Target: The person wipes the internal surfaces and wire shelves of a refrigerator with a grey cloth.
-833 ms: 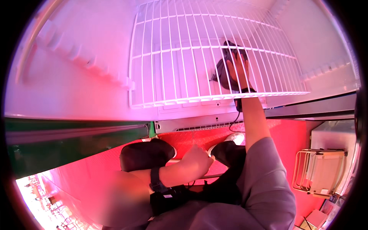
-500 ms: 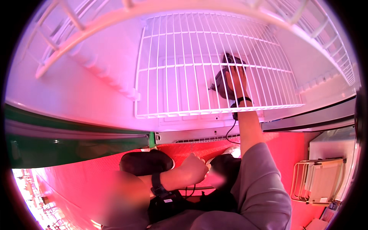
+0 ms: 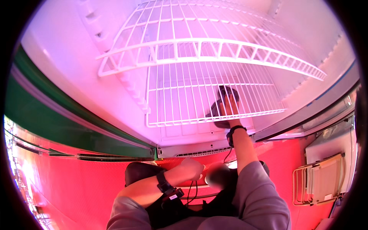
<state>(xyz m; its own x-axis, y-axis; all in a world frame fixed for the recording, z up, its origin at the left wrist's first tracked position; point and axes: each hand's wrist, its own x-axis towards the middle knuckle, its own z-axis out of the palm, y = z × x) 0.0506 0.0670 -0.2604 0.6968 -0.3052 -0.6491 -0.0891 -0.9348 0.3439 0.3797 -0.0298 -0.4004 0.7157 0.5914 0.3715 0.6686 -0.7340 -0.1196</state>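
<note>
Through the bars of the lower white wire shelf (image 3: 180, 85), my right hand (image 3: 229, 108) shows with its fingers spread flat on a dark grey cloth (image 3: 214, 120), against the inner surface of an open white fridge (image 3: 171, 136). A dark band with a cable circles my right wrist. My left hand (image 3: 191, 168) rests low over my lap, outside the fridge, fingers curled; what they hold, if anything, is hidden. A black device is strapped to my left wrist, with cables hanging beside it.
An upper wire shelf (image 3: 214, 58) crosses above the lower one. The green edge of the fridge (image 3: 50, 111) runs along the left. Red floor (image 3: 80, 184) lies around my legs. A folded metal-framed item (image 3: 318, 180) leans by a white box (image 3: 322, 142) at the right.
My view has tilted upward, so the upper shelf shows fully and the fridge floor sits lower in the picture. My right hand stays on the cloth.
</note>
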